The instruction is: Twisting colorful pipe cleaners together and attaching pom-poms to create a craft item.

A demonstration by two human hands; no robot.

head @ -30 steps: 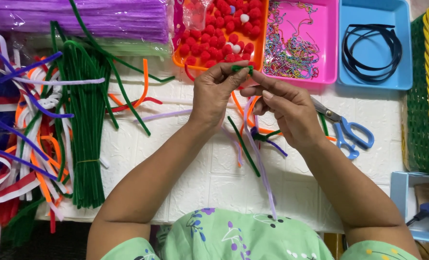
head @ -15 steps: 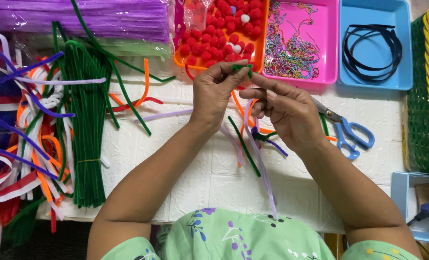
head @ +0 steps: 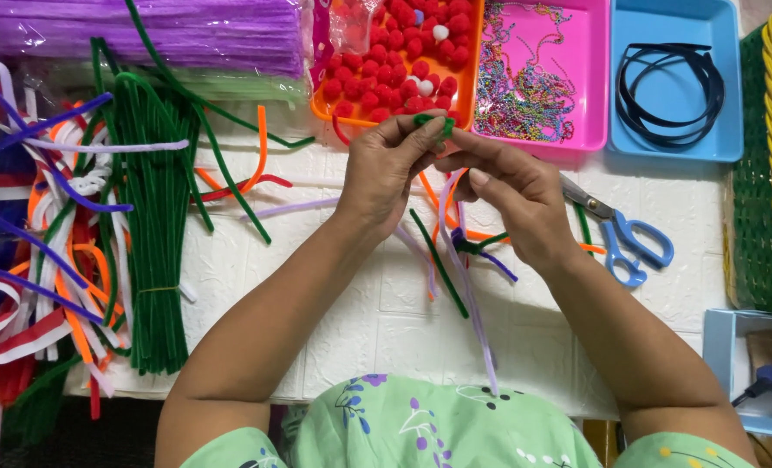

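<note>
A head-worn camera looks down on a white, tile-patterned table point(head: 256, 286) covered with craft supplies; two bare hands meet above its far middle. The left hand point(head: 384, 178) and the right hand point(head: 511, 204) come together with fingertips touching; both pinch a short green pipe cleaner piece point(head: 435, 126) between thumb and forefinger, the fingers closed tightly on it, the other fingers curled loosely. That green piece sits at the fingertips, just in front of the near edge of the orange tray point(head: 321, 108); how it is bent cannot be told, since the fingers hide most of it. A pale lilac pipe cleaner point(head: 472, 303) trails from under the hands toward the near edge of the table. Beneath the hands lie loose stems in orange, green and purple.

At the far edge, from left to right: a packet of purple pipe cleaners point(head: 143, 35); the orange tray filled with red pompoms point(head: 386, 74) and a few white ones; a pink tray point(head: 589, 78) holding thin multicoloured chains; a blue tray point(head: 719, 104) holding black bands. To the left lies a tied bundle of dark green pipe cleaners point(head: 156, 251); further left, a tangle of orange, white, red and blue stems. Just right of the right hand lie blue-handled scissors point(head: 633, 247), blades closed; a green and yellow woven basket point(head: 763, 182) stands at the right edge. The person wears a light green flowered top.
</note>
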